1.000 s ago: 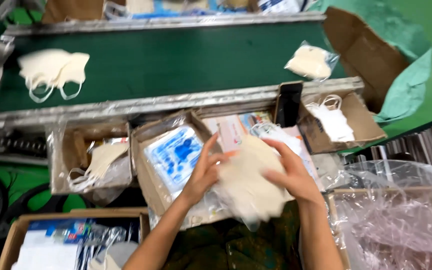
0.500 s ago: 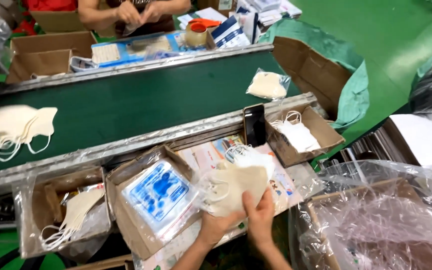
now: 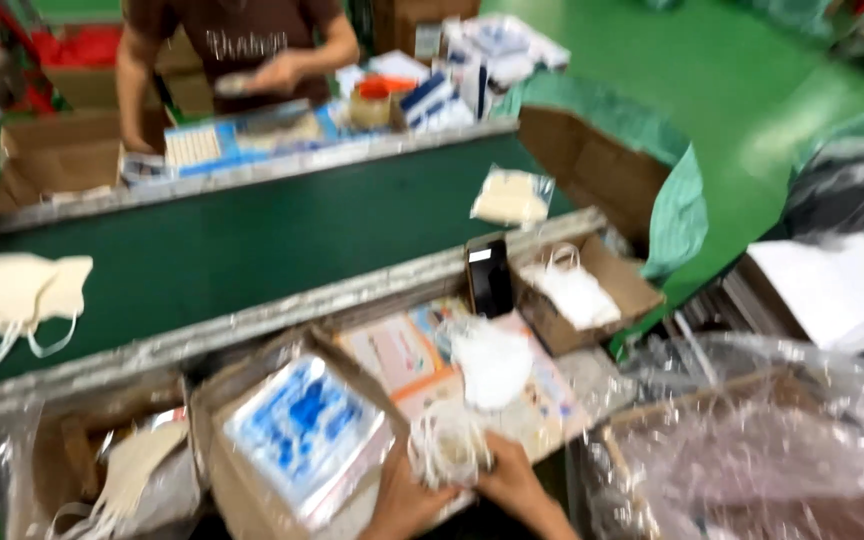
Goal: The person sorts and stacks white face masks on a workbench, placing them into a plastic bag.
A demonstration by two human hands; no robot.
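Observation:
My left hand [image 3: 402,505] and my right hand [image 3: 517,485] are at the bottom edge of the head view, close together. Between them they grip a small bunched pale face mask [image 3: 447,445] with looped ear straps. The image is blurred, so the exact finger hold is unclear. Just beyond the hands, a white mask [image 3: 492,360] lies on colourful printed sheets [image 3: 397,350]. Left of the hands is an open carton of blue-printed flat packets [image 3: 302,425].
A dark green conveyor belt [image 3: 252,240] carries a bagged mask [image 3: 512,195] and beige masks [image 3: 12,290]. A black phone [image 3: 489,275] leans by a small carton of white masks [image 3: 577,290]. A plastic-lined box [image 3: 752,460] is right. A person [image 3: 242,50] works across the belt.
The view has tilted up toward the far side of the belt. My hands have dropped to the bottom edge, and the flat mask they held is now bunched smaller.

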